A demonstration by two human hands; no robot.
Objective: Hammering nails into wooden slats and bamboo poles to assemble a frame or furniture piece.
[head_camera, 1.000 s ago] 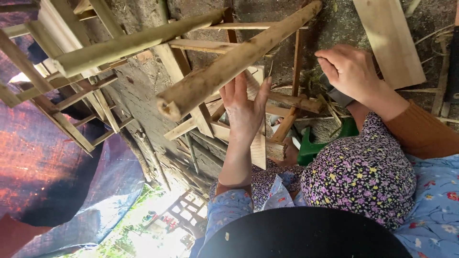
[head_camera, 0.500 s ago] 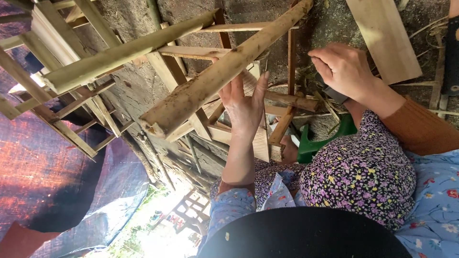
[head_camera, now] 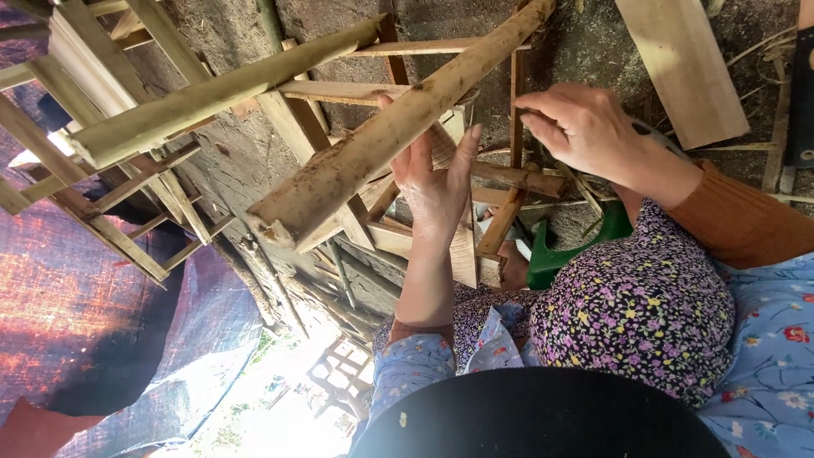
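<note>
My left hand (head_camera: 432,191) reaches up at the centre, its fingers behind a rough, bark-flecked wooden pole (head_camera: 373,144) that slants across a frame of thin slats (head_camera: 356,92). One fingertip shows over the pole and the thumb stands free. My right hand (head_camera: 581,127) hovers to the right with curled fingers, thumb against forefinger, close to a thin dark upright slat (head_camera: 515,93). Whether it pinches anything is hidden. A grey object (head_camera: 657,134) peeks out behind its wrist.
A second pale pole (head_camera: 212,89) slants at upper left over more slatted frames (head_camera: 110,212). A flat board (head_camera: 682,68) lies at top right on dirt ground. A green plastic piece (head_camera: 555,263) sits by my floral-clad knee (head_camera: 636,305). A dark tarp (head_camera: 102,339) hangs at left.
The rough pole's near end has swung down and left. My right hand has slid left toward the upright slat, uncovering the grey object behind its wrist. My left hand stays on the pole.
</note>
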